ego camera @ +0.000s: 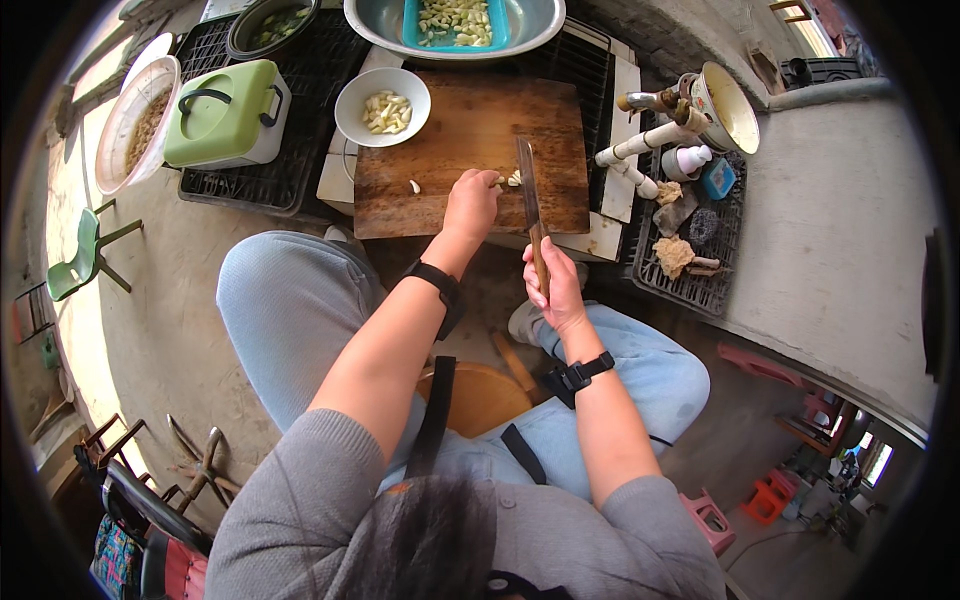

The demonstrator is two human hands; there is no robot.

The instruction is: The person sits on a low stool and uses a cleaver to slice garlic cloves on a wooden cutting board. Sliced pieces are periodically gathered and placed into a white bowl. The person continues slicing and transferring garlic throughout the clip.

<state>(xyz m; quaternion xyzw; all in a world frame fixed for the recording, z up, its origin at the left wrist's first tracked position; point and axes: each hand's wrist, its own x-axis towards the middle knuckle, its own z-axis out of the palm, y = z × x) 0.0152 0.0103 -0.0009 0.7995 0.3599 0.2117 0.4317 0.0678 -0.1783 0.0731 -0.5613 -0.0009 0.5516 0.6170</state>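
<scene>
My right hand (553,281) grips the wooden handle of a kitchen knife (529,184), its blade pointing away from me over a wooden cutting board (465,112). Just left of the blade, my left hand (472,201) pinches a garlic clove (499,181) at its fingertips. Cut garlic pieces (514,178) lie between those fingers and the knife. One loose clove (415,187) rests on the board further left. A white bowl (346,112) with peeled garlic (387,112) stands on the board's far left corner.
Behind the board, a metal basin (375,30) holds a blue tray (410,30) of garlic. A green-lidded box (221,112) and a dark pot (234,37) stand left on black crates (240,191). At right are water pipes (649,142) and a crate with scrubbing items (690,285).
</scene>
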